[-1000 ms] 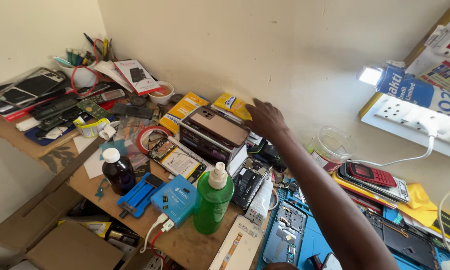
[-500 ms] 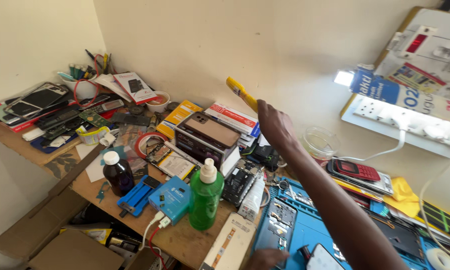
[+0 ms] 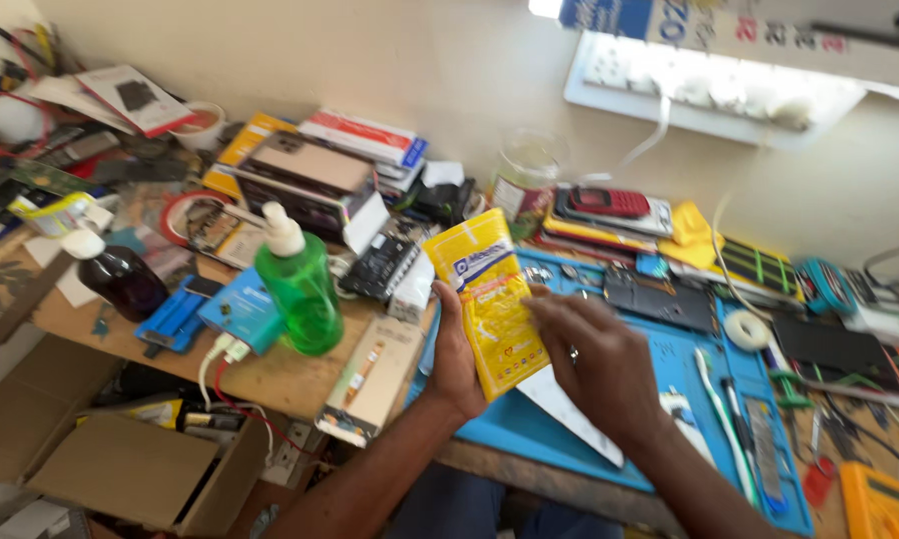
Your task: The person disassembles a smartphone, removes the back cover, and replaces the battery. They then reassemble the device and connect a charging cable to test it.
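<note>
A flat yellow packet (image 3: pixel 489 299) with a blue patch near its top stands upright over the blue work mat (image 3: pixel 659 344). My left hand (image 3: pixel 451 354) grips its lower left edge from behind. My right hand (image 3: pixel 597 361) rests on its right side, fingers curled against the packet's face. Under both hands lies a white flat piece (image 3: pixel 569 409) on the mat.
A green pump bottle (image 3: pixel 298 284), a dark bottle (image 3: pixel 120 277) and a long white box (image 3: pixel 374 379) stand left of my hands. Stacked boxes (image 3: pixel 314 175), phones and a red handset (image 3: pixel 609 203) crowd the wall side. Tools and tape (image 3: pixel 747 329) lie at right. Open cardboard boxes (image 3: pixel 135 469) sit below.
My right hand pulled the yellow packet from the stack by the wall down over the blue mat. My left hand came up and took hold of it too.
</note>
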